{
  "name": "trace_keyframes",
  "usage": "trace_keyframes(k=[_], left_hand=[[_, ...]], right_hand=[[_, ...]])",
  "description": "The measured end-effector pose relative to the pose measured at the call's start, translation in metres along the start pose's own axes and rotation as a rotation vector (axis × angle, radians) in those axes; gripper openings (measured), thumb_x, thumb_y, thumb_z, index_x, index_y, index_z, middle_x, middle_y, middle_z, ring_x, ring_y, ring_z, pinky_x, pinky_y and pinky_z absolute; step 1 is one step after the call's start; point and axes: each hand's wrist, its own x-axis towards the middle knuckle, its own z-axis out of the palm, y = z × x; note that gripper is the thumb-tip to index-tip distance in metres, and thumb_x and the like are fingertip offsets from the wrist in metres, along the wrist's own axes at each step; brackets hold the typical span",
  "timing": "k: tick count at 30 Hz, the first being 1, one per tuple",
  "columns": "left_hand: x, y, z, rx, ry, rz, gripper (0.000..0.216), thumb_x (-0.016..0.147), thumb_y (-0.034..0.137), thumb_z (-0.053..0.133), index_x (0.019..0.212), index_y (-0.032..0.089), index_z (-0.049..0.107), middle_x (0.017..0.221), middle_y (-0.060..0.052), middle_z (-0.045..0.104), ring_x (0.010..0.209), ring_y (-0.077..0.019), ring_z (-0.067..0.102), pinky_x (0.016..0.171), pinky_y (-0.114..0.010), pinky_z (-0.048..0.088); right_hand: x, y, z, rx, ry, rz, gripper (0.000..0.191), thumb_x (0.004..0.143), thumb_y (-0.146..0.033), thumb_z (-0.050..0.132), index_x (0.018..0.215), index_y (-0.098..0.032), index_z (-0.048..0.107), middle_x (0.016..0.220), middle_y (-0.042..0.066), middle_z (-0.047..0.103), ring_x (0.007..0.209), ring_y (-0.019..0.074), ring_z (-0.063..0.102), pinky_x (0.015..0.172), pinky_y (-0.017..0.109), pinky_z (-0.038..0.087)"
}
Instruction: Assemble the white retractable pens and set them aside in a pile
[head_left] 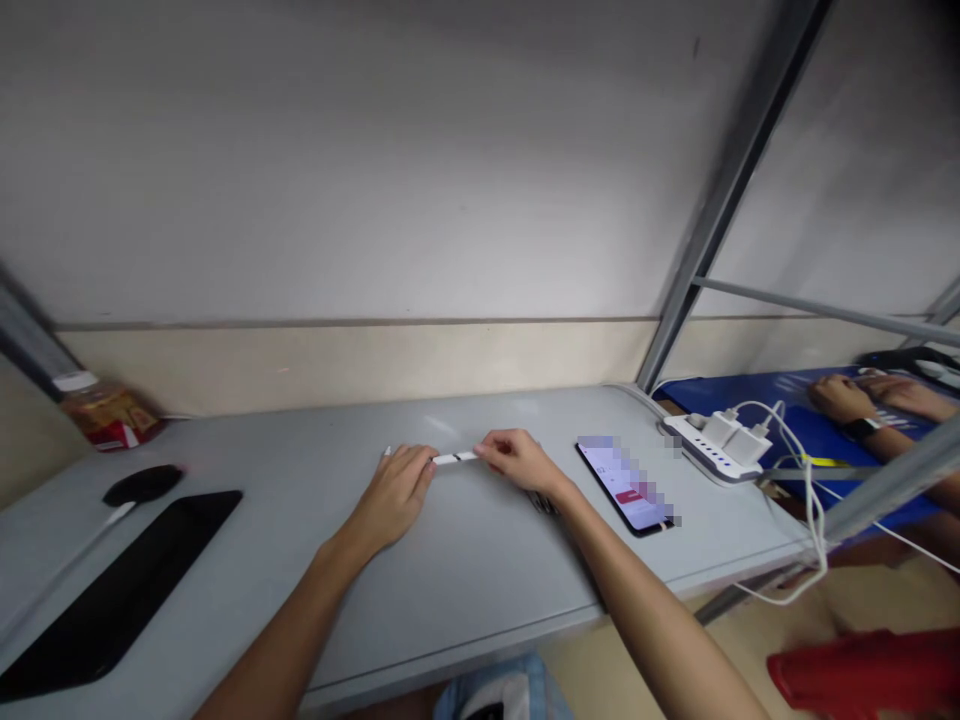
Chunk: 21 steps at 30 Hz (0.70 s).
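Note:
A thin white pen-like stick with dark marks (448,459) stretches level between my two hands, just over the grey desk (465,560). My left hand (399,492) is closed over its left part, and a white tip pokes out past the fingers. At the right end, my right hand (517,458) pinches the stick between thumb and fingertips. Small dark, thin items (541,503) lie on the desk beneath my right wrist, partly hidden by it. A phone with its screen lit (626,487) rests to the right of that wrist.
On the left are a dark tablet-like slab (127,595), a black round pad (142,485) with a white cable, and a jar (109,412). A power strip (712,450) with chargers stands right, beside a metal post (720,200). Another person's hands (847,398) rest on a blue mat.

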Motion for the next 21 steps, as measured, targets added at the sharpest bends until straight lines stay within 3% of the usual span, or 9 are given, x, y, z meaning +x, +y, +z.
trace_keyframes(k=[5, 8, 10, 13, 15, 18, 21], left_hand=[[0.0000, 0.0010, -0.0009, -0.021, 0.006, -0.021, 0.029, 0.097, 0.036, 0.030, 0.098, 0.023, 0.055, 0.089, -0.002, 0.059, 0.086, -0.0199, 0.052, 0.085, -0.037, 0.039], [0.0004, 0.0011, -0.0010, -0.035, 0.023, -0.041, 0.027, 0.096, 0.036, 0.031, 0.101, 0.023, 0.054, 0.090, -0.003, 0.059, 0.086, -0.0199, 0.052, 0.085, -0.038, 0.039], [0.0005, 0.0010, -0.0008, -0.038, 0.030, -0.040, 0.027, 0.096, 0.037, 0.031, 0.101, 0.023, 0.054, 0.090, -0.003, 0.059, 0.086, -0.0199, 0.052, 0.085, -0.038, 0.040], [0.0002, 0.0006, -0.0006, -0.028, 0.032, -0.025, 0.027, 0.096, 0.036, 0.031, 0.097, 0.022, 0.054, 0.088, -0.003, 0.058, 0.084, -0.0195, 0.052, 0.083, -0.037, 0.040], [-0.0001, 0.0002, -0.0004, -0.015, 0.028, -0.019, 0.027, 0.096, 0.035, 0.031, 0.095, 0.022, 0.054, 0.085, -0.003, 0.057, 0.082, -0.0193, 0.052, 0.081, -0.036, 0.041], [-0.0007, -0.0006, 0.0004, -0.001, 0.022, -0.008, 0.028, 0.097, 0.034, 0.029, 0.094, 0.022, 0.054, 0.085, -0.003, 0.057, 0.083, -0.0194, 0.051, 0.082, -0.036, 0.039], [-0.0006, -0.0019, 0.0019, 0.004, 0.016, 0.006, 0.030, 0.098, 0.034, 0.028, 0.092, 0.022, 0.054, 0.085, -0.002, 0.057, 0.083, -0.0192, 0.051, 0.081, -0.036, 0.039]], right_hand=[[0.0001, -0.0007, 0.0000, 0.041, 0.038, -0.035, 0.033, 0.076, -0.041, 0.069, 0.101, -0.021, 0.061, 0.073, -0.003, 0.053, 0.062, 0.0110, 0.046, 0.059, 0.022, 0.034], [-0.0006, -0.0021, -0.0008, 0.004, -0.005, -0.034, 0.025, 0.084, -0.043, 0.059, 0.082, -0.018, 0.061, 0.066, -0.003, 0.052, 0.060, 0.0111, 0.044, 0.059, 0.023, 0.034], [-0.0009, -0.0029, -0.0008, -0.012, -0.035, -0.023, 0.036, 0.089, -0.046, 0.049, 0.071, -0.017, 0.059, 0.061, -0.002, 0.050, 0.058, 0.0112, 0.043, 0.058, 0.024, 0.033], [-0.0012, -0.0037, -0.0005, 0.031, 0.003, -0.029, 0.028, 0.083, -0.046, 0.060, 0.092, -0.019, 0.062, 0.066, -0.003, 0.052, 0.059, 0.0115, 0.045, 0.058, 0.023, 0.034], [-0.0014, -0.0040, -0.0004, 0.045, 0.037, -0.045, 0.034, 0.076, -0.043, 0.068, 0.103, -0.022, 0.060, 0.072, -0.003, 0.054, 0.062, 0.0118, 0.047, 0.058, 0.022, 0.034], [-0.0017, -0.0044, -0.0002, 0.003, 0.037, -0.040, 0.025, 0.082, -0.044, 0.061, 0.088, -0.019, 0.062, 0.068, -0.003, 0.053, 0.062, 0.0117, 0.045, 0.058, 0.023, 0.033], [-0.0017, -0.0059, 0.0018, -0.064, 0.031, -0.011, 0.035, 0.089, -0.046, 0.050, 0.071, -0.017, 0.057, 0.060, -0.003, 0.048, 0.057, 0.0108, 0.040, 0.055, 0.023, 0.029]])
